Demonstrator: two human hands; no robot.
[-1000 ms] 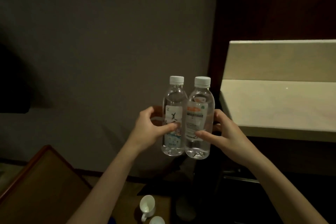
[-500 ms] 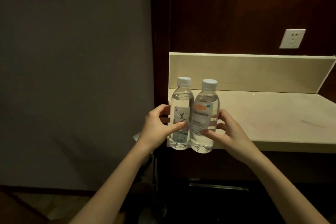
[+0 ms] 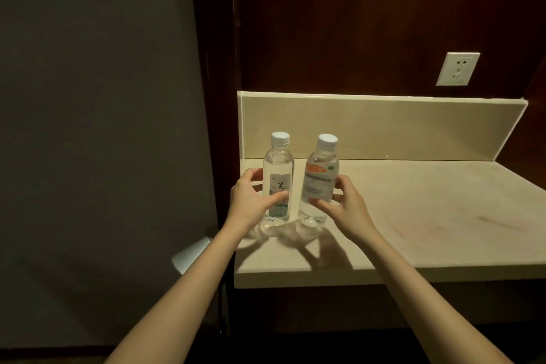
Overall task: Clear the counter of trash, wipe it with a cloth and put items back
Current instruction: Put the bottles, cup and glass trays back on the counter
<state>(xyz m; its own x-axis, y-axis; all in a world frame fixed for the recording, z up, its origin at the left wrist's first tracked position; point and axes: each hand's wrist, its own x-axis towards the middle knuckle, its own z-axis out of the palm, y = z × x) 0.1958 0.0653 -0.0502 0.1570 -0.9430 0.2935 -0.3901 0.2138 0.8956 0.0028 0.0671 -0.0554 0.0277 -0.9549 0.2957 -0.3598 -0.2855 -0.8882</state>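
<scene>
— What has the person got there?

— Two clear plastic water bottles with white caps, one in each hand. The left hand (image 3: 249, 199) has its grip clamped round the left clear bottle with the white label and dark brush lettering (image 3: 278, 179), thumb across the front of the label. The right hand (image 3: 344, 204) pinches the right clear bottle with the orange-topped label (image 3: 320, 183).

— Where are they?

— At the near left corner of the pale beige stone table (image 3: 428, 216). The left one stands straight; the right one tilts a little. Their bases are at the surface, though I cannot tell if they touch it.

— Anything else nearby?

— A white wall socket (image 3: 457, 68) on the dark wood panel above.
</scene>
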